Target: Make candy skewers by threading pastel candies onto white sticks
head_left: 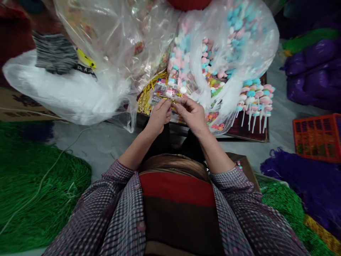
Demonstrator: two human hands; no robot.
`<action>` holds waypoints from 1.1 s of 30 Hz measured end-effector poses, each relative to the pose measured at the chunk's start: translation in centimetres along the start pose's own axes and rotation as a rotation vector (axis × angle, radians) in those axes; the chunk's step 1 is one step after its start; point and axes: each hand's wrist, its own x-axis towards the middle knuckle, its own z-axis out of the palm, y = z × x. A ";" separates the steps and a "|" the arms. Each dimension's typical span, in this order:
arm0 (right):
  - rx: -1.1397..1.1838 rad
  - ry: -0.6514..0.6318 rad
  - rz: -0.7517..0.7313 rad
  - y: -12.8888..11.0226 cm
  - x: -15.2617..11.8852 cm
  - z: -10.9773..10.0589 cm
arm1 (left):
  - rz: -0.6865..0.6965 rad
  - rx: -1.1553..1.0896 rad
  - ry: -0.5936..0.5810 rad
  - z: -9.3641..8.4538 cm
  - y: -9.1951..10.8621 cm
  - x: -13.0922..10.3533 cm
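Note:
Both my hands meet at the near edge of the dark table, at the neck of a small clear packet (173,82) with pink, white and blue candy inside. My left hand (160,114) is closed, its thumb and fingers pinching a gold twist tie at the packet's gathered end. My right hand (192,113) pinches the other side of the same tie, thumb against forefinger. A bundle of gold ties (147,95) lies just left of the packet, beside printed clear wrappers (157,97). Candy skewers on white sticks (255,96) rest at the table's right end.
Large clear bags of pink and blue candy (239,32) and wrapped sweets (106,39) cover the back. A white plastic bag (64,92) with a grey knitted item (54,52) is left. Green netting (39,192), purple netting (306,185) and an orange crate (317,138) flank me.

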 end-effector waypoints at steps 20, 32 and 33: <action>0.208 0.011 0.173 -0.3 -1.3 -1.0 | -0.218 -0.033 -0.089 0.0 1.3 -0.5; 0.457 -0.005 0.199 -0.5 -1.5 -0.2 | -0.103 0.024 -0.118 0.3 0.7 -1.1; 0.455 -0.007 0.197 -0.4 -1.5 -0.2 | -0.092 0.027 -0.135 0.3 0.7 -1.2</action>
